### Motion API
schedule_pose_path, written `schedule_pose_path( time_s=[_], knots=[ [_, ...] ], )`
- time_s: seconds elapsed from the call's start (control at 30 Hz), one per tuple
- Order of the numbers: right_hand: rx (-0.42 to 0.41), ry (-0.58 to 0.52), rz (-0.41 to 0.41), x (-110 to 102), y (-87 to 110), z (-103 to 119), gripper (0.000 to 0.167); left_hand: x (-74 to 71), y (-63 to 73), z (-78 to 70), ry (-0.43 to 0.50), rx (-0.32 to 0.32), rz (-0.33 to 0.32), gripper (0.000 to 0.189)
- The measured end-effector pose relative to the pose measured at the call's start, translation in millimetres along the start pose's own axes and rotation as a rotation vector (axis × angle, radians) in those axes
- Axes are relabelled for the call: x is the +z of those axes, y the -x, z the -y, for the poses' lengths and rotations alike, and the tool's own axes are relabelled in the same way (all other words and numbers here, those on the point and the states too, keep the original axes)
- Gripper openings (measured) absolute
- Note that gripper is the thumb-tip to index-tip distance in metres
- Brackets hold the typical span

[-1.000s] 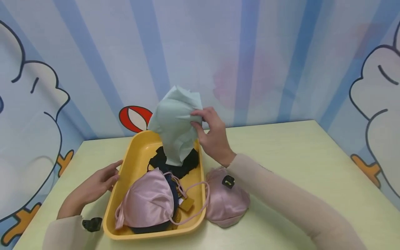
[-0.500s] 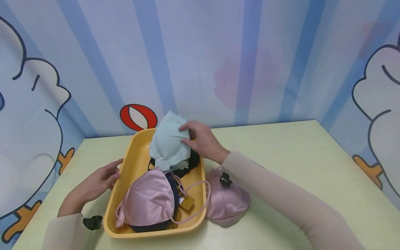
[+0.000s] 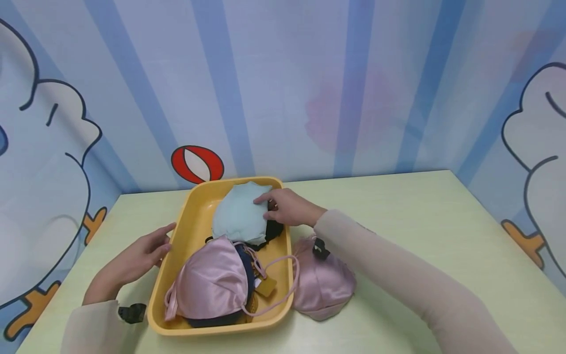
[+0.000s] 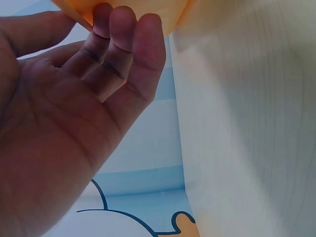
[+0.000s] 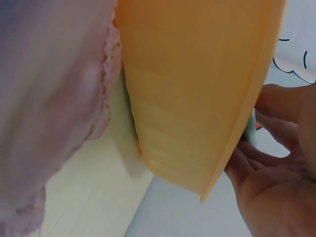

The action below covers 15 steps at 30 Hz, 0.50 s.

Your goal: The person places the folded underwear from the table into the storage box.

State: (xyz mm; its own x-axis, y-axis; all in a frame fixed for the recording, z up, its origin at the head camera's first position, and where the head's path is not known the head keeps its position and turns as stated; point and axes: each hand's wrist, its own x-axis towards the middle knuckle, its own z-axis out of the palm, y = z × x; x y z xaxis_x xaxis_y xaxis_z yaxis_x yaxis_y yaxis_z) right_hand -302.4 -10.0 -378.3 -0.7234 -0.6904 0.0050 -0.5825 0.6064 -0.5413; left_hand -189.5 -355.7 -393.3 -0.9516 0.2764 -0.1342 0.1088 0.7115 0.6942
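Observation:
A pale mint bra [image 3: 240, 214] lies over a black lacy garment [image 3: 274, 230] at the far end of the yellow tray [image 3: 187, 216]. My right hand [image 3: 294, 207] reaches over the tray's right rim and pinches the mint bra's right edge between thumb and fingers. In the right wrist view, the outer tray wall hides most of the bra. My left hand [image 3: 139, 258] touches the tray's left side from outside; the left wrist view has its slightly bent fingers [image 4: 148, 54] against it. A pink satin bra [image 3: 212, 282] fills the near end, over a dark navy garment [image 3: 216, 322].
A second pink satin garment [image 3: 325, 290] with a lacy edge lies on the table [image 3: 398, 216], right of the tray and partly under my right wrist. A striped cartoon backdrop [image 3: 283, 88] stands behind. A mustard tag [image 3: 266, 286] lies beside the pink bra.
My right hand has lowered the mint bra from above the tray onto the black garment at its far end. The left hand stays at the tray's left side.

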Motion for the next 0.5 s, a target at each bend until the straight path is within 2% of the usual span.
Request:
schedule_pose_path(
  time_s=[0.33, 0.5],
  knots=[
    [-0.022, -0.062, -0.194, -15, 13.7, -3, 0.025, 0.3, -1.6, -0.7, -0.006, 0.011, -0.004, 0.063],
    [-0.048, -0.083, -0.219, -28, 26.8, -12, 0.021, 0.2, -0.2, -1.2, -0.001, 0.003, 0.001, 0.063]
  ],
)
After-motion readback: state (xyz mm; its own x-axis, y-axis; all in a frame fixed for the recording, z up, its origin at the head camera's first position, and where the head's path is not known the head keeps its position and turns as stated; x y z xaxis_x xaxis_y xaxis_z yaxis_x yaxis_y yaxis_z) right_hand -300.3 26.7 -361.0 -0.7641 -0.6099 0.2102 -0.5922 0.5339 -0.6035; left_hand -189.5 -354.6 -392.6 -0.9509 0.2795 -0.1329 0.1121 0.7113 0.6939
